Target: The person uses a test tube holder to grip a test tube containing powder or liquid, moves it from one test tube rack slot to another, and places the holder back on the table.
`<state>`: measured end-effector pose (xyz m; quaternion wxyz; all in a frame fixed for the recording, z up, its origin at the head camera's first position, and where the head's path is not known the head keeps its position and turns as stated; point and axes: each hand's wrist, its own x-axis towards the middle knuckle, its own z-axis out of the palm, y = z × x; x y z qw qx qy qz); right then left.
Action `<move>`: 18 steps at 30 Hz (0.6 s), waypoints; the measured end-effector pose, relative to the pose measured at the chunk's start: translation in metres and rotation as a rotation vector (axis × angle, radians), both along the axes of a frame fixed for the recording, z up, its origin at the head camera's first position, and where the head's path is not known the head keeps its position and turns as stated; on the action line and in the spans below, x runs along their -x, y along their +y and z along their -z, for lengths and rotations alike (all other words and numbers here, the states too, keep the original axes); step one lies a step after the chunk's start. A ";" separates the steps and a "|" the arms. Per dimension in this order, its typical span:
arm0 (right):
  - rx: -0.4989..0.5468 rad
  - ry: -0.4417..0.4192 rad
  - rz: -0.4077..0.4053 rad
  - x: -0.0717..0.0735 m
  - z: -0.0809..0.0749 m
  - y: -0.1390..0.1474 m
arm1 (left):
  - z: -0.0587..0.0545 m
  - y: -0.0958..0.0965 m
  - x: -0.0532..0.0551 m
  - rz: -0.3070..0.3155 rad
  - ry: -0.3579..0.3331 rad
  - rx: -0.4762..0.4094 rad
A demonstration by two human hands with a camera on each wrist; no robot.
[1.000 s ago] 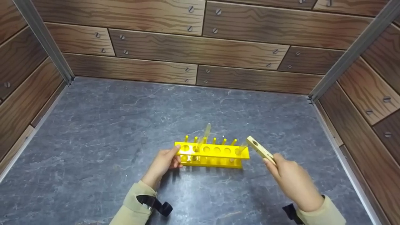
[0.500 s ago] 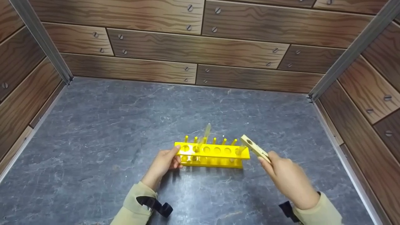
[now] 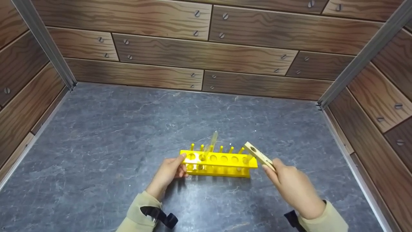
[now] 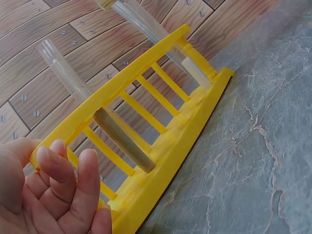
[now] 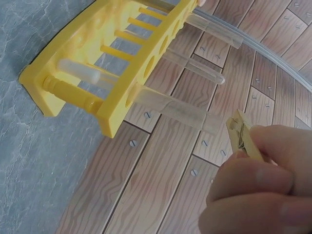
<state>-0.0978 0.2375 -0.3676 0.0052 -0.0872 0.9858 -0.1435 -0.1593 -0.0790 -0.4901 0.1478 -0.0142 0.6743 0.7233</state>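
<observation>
My left hand (image 3: pixel 167 170) grips the left end of a yellow test tube rack (image 3: pixel 222 163), thumb on its upper plate. In my right hand (image 3: pixel 294 187) is a wooden test tube clamp (image 3: pixel 259 157), pinched between thumb and fingers. The clamp's head is right by the mouth of a clear test tube (image 5: pixel 175 109) with white contents, standing in the rack's right end hole. Toward the left end stands another test tube with brownish contents (image 4: pixel 124 141). A third, clear tube (image 3: pixel 214 138) sits rounded end up on a back peg.
The rack stands on a dark grey marbled tabletop (image 3: pixel 128 129). Wood-patterned panels (image 3: pixel 161 48) wall in the back and both sides, with metal posts (image 3: pixel 363 58) at the corners. Several short yellow pegs (image 3: pixel 231 149) rise along the rack's back.
My right hand has moved left with the clamp, bringing its head to the rack's right end tube. The left hand keeps its grip and the rack stays put.
</observation>
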 end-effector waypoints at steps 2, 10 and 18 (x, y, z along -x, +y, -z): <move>0.004 0.000 0.001 0.000 0.000 -0.001 | 0.000 0.000 0.000 0.001 -0.004 -0.005; 0.001 -0.016 0.002 0.002 -0.001 -0.004 | -0.023 0.001 -0.006 0.024 0.000 -0.003; 0.003 -0.023 -0.008 0.005 -0.003 -0.006 | -0.036 0.002 -0.011 0.014 0.010 0.005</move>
